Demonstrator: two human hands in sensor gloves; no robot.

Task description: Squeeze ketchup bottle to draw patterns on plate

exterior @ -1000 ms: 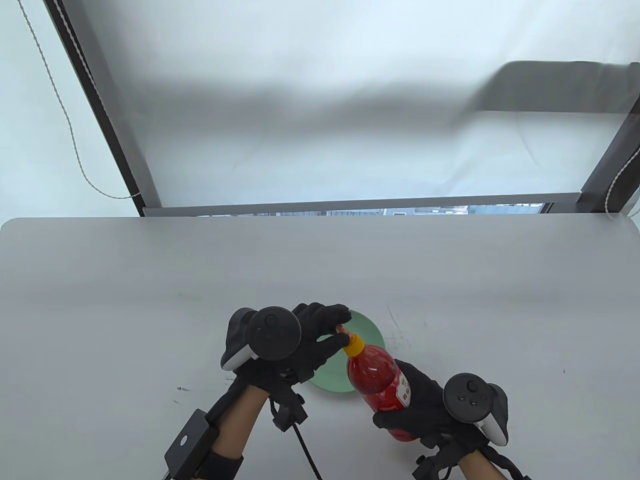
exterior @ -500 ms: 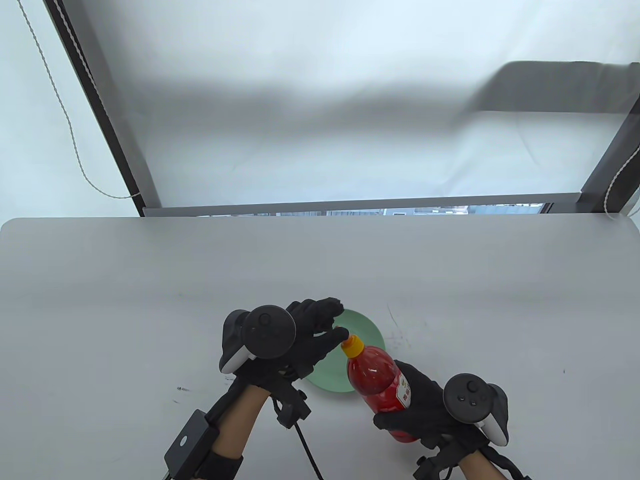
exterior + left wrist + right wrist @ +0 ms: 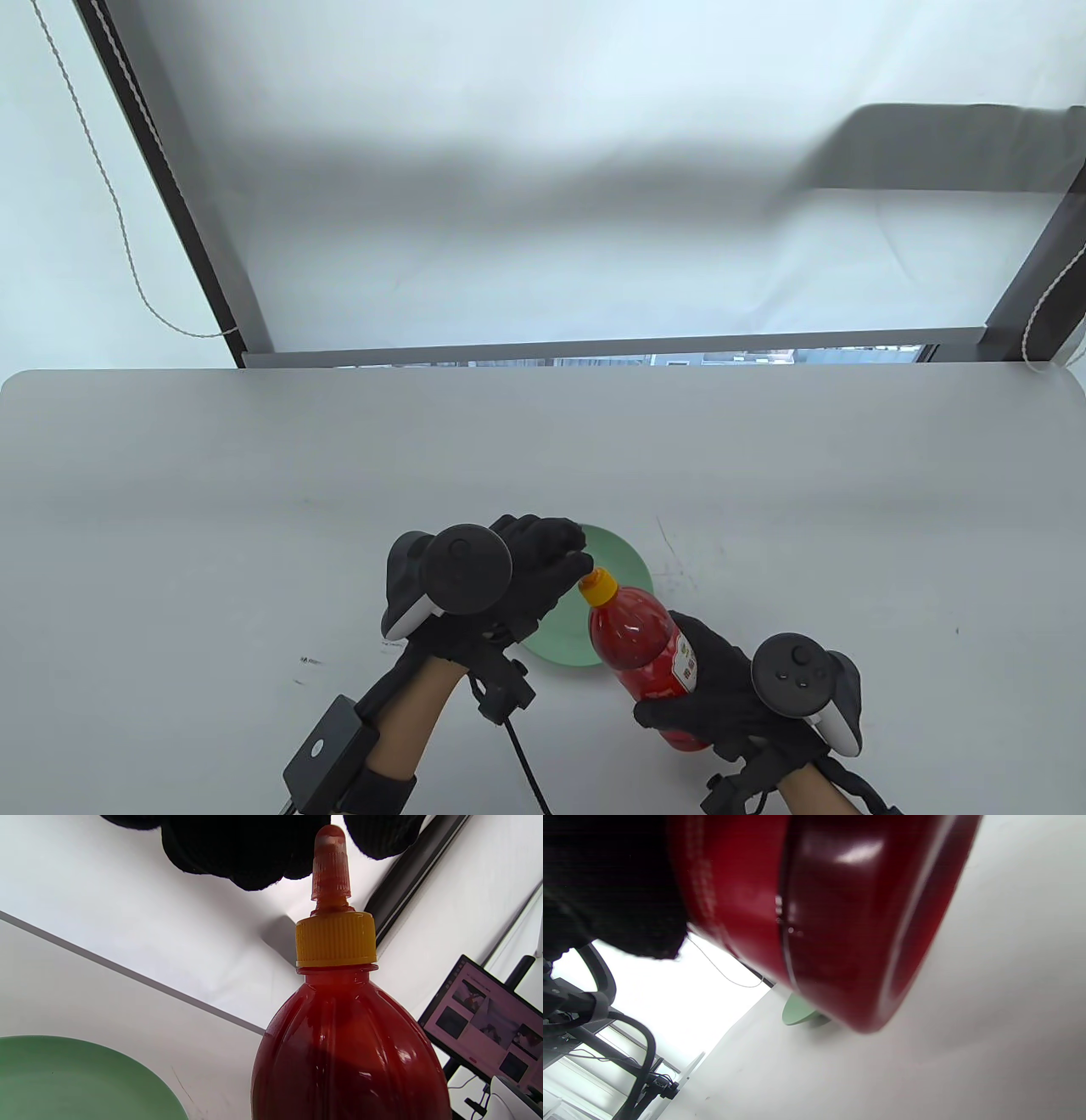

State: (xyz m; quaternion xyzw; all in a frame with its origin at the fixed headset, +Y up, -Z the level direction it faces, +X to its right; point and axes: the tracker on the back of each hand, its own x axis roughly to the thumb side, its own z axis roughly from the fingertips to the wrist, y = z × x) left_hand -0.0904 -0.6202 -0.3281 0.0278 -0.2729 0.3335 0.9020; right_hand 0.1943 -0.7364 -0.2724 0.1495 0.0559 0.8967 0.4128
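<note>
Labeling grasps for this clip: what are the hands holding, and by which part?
The right hand grips the ketchup bottle around its lower body. The left hand has its fingertips at the nozzle cap; a firm pinch cannot be told.

We see the ketchup bottle (image 3: 352,1052) as clear, glossy plastic with bright highlights over the red sauce, its yellow cap (image 3: 336,939) finely ribbed and matt, and its translucent nozzle (image 3: 331,866) ribbed too and smeared orange-red. Both the left hand (image 3: 509,577) and the right hand (image 3: 721,692) wear black knitted cloth gloves with a coarse weave, each carrying a tracker (image 3: 465,564) of smooth matt black plastic. The green plate (image 3: 63,1077) looks smooth with a soft satin sheen, and the table (image 3: 254,475) is a matt pale grey surface with faint dark scuffs.
</note>
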